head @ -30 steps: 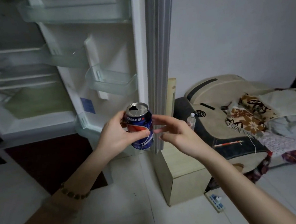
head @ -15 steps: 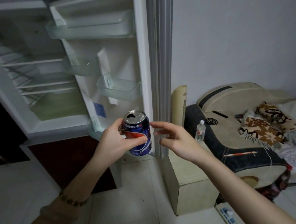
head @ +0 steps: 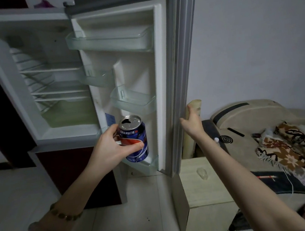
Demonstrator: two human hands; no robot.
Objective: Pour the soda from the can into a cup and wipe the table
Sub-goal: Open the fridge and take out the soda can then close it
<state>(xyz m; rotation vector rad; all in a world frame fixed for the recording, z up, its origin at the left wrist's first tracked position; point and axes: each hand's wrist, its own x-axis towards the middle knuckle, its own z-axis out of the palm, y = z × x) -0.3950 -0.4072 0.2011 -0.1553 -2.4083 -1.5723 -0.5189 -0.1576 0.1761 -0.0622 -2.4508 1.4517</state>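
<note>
A white refrigerator (head: 37,74) stands with its door (head: 179,75) swung wide, wire shelves inside and clear plastic door bins (head: 111,43) on the inner panel. Below lies a pale tiled floor (head: 15,193). To the right, against a plain grey wall (head: 252,40), sit a low pale wooden cabinet (head: 201,185) and a beige couch (head: 245,117) heaped with brown patterned cloths (head: 281,149).

Half a second ago the right hand (head: 192,122) hovered just beside the can, its fingers nearly touching it. Now it has moved away to the right, and its fingers reach out straight against the grey outer edge of the door, thumb raised. The view has also lifted, so the top of the refrigerator shows.

The blue aluminium soda can (head: 137,144) stays in the left hand (head: 108,149), whose fingers and thumb wrap round its side; a beaded bracelet (head: 64,215) circles that wrist. The can is held in the air in front of the lowest door bin. Its long axis runs close to vertical, with the top leaning slightly left, and the silver opened top faces up towards the camera.
</note>
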